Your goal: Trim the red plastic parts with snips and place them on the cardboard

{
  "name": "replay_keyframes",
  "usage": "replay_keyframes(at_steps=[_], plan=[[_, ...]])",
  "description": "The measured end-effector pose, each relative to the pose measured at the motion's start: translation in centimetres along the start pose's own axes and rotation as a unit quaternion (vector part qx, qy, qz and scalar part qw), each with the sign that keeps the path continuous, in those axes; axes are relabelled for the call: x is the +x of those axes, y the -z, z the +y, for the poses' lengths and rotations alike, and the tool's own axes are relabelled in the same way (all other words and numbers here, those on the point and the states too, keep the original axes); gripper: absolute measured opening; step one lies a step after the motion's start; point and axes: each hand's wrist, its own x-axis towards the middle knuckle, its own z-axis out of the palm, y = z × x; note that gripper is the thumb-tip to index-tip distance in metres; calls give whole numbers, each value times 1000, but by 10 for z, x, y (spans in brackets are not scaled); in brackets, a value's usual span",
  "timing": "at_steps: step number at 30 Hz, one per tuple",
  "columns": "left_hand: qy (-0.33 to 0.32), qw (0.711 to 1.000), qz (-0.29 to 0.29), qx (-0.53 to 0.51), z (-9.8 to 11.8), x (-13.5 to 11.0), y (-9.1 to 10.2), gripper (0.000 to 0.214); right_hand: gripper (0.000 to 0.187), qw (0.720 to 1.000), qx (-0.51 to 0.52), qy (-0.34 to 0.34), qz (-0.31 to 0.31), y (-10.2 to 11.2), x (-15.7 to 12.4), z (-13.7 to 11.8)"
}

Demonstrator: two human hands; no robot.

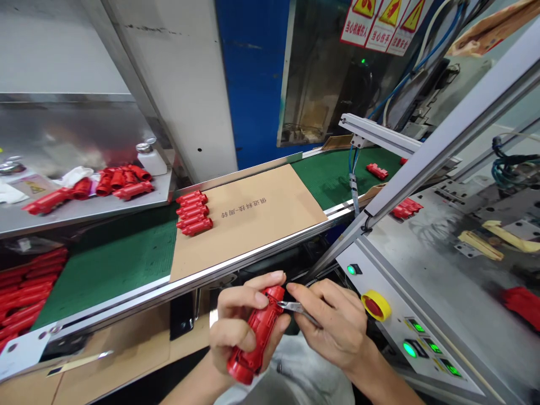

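My left hand (236,329) is wrapped round a red plastic housing (259,332), a tube-like part held at a slant above my lap. Between the fingers of my right hand (333,320) is a small knife (297,307) with a slim metal blade. Its tip touches the housing near the upper end, or lies very close to it; which one I cannot tell. The fingers hide most of its handle. Ahead, several more red housings (194,212) lie in a row on the left end of a cardboard sheet (257,225).
The cardboard lies on a green conveyor belt (122,259) with a metal edge rail. Red housings pile up at the belt's left (29,292) and on a metal shelf (126,180) beside a white bottle (151,158). At right stand a slanted frame post (447,124) and a yellow-red emergency button (376,305).
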Motion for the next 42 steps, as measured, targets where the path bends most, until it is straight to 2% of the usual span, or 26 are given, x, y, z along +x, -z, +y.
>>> replay_keyframes(at_steps=[3, 6, 10, 15, 25, 33, 38, 40, 42], plan=[[19, 1000, -1, -18, 2, 2, 0, 49, 31, 999, 22, -22, 23, -3, 2, -1], [21, 999, 3, -25, 4, 5, 1, 50, 33, 993, 92, -58, 41, -3, 3, -1], [13, 1000, 8, -10, 5, 7, 1, 51, 42, 986, 133, -97, 13, 5, 7, -1], [4, 1000, 8, 20, 6, 7, -1, 52, 55, 996, 68, -42, -27, 22, 14, 2], [-19, 999, -28, 28, 6, 1, -2, 51, 49, 996, -31, 49, -74, 47, 20, 4], [-29, 997, -35, 55, 9, 0, 1, 52, 43, 991, -69, 77, -83, 53, 22, 2], [-26, 998, -39, 44, 10, -2, 2, 53, 36, 990, -79, 94, -74, 48, 18, 4], [-19, 998, -38, 38, 10, -2, 1, 52, 36, 994, -45, 77, -61, 44, 15, 5], [-13, 999, -37, 31, 12, 1, -1, 52, 34, 998, 51, -7, -40, 41, 14, 6]])
